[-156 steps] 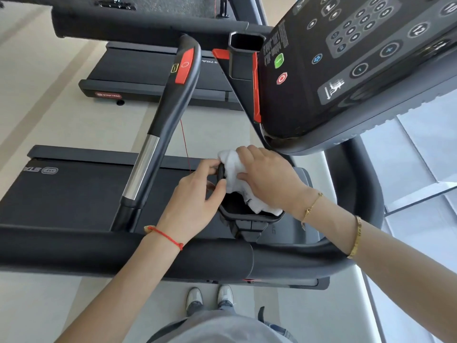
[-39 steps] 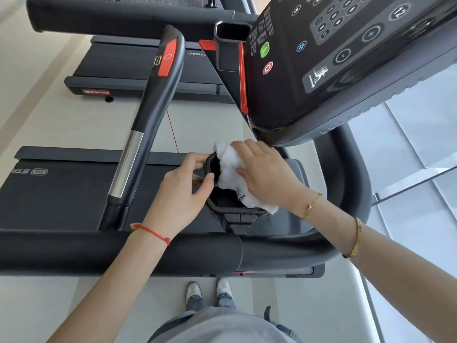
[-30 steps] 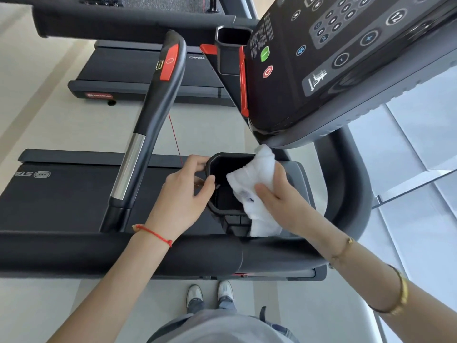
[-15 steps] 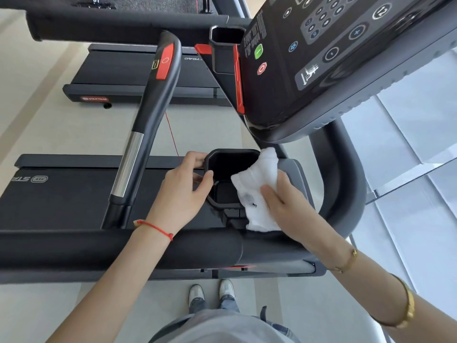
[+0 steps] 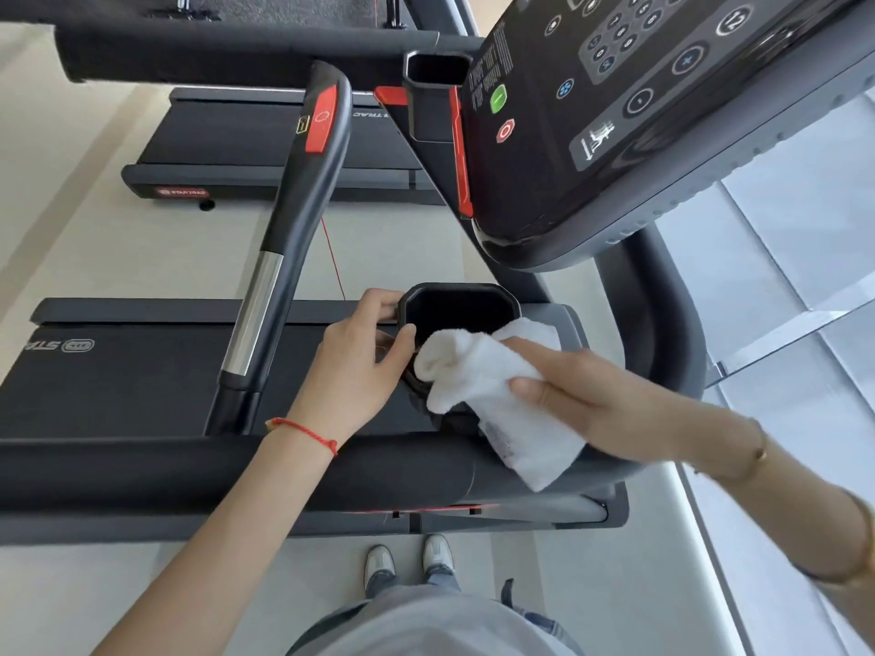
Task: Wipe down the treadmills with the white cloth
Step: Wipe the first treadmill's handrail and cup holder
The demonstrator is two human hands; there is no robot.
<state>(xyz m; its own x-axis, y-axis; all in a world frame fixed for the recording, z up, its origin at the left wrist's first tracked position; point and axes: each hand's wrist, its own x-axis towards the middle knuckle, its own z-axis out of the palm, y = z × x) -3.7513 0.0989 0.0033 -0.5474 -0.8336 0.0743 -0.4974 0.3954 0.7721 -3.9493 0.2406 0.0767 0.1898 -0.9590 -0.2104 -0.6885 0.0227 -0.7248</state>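
We're mid-wipe on the near treadmill's [image 5: 142,371] cup holder [image 5: 457,307], the black pocket sitting just below the console [image 5: 663,111]. Left hand [image 5: 352,371] is gripping the holder's left rim, fingers curled over the top edge and thumb hooked on the inner lip, bracing it. Right hand [image 5: 582,402] is holding the white cloth [image 5: 483,385], thumb and fingers clamped on it; the bunched end is lying on the holder's near-right rim and the loose tail is hanging down over the front handlebar [image 5: 189,471]. We're judging the cloth as light, soft terry: no stiffness, it's folding wherever it isn't backed by fingers, so only the part under the hand is really scrubbing. Best hold is on the wadded middle, fingers behind the pad, tail tucked in so it isn't dragging or catching on the rim. It looks grippy enough on the plastic, so slipping is unlikely. The holder is rigid but looks like a clip-on part, so bracing it is making sense. The holder's rim and inside wall look like the step in hand; the console, side handle [image 5: 284,258] and second treadmill [image 5: 265,149] behind probably are waiting.
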